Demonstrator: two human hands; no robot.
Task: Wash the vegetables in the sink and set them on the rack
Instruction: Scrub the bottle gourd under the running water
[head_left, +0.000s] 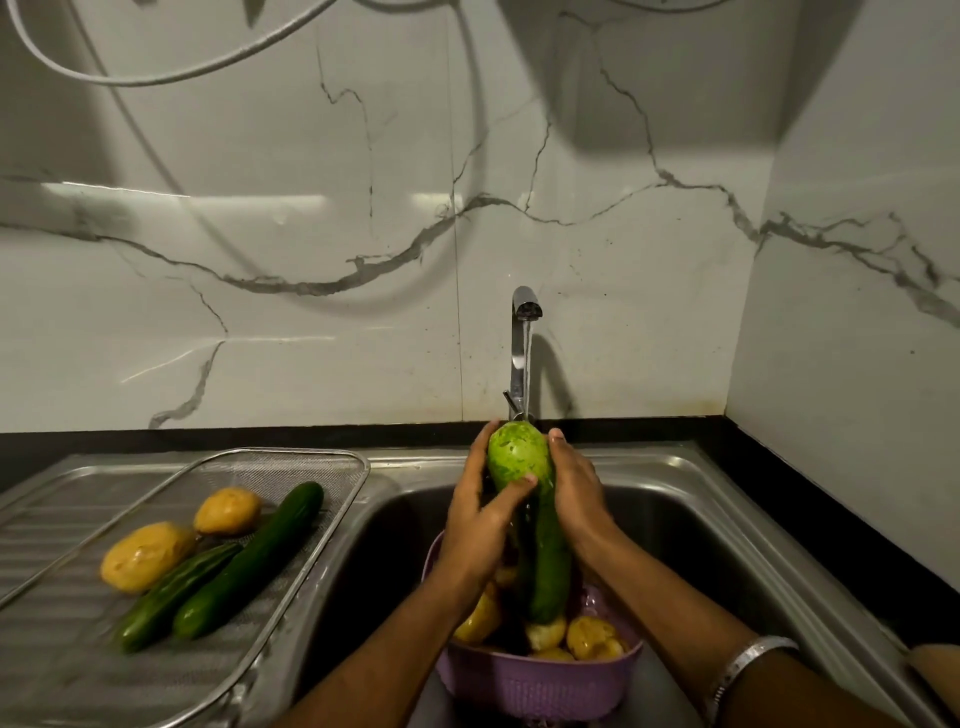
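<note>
At centre frame, both hands hold a long green gourd (530, 514) upright under the tap (524, 332) stream, above the purple basket (540, 680) in the sink (701, 499). The left hand (480, 525) wraps it, thumb across the front; the right hand (576, 499) curls round its far side. Wet, smooth and probably heavy, it looks likely to slip, so a two-handed hold near mid-length seems best. The rack (291, 457), at lower left, holds cucumbers (244, 566) and potatoes (150, 556).

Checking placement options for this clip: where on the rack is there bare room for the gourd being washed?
The mesh rack is bare along its far edge behind the upper potato, and near its front, below the two cucumbers. Its middle is crowded: both cucumbers lie diagonally beside the lower potato. Both hands grip the gourd.
</note>
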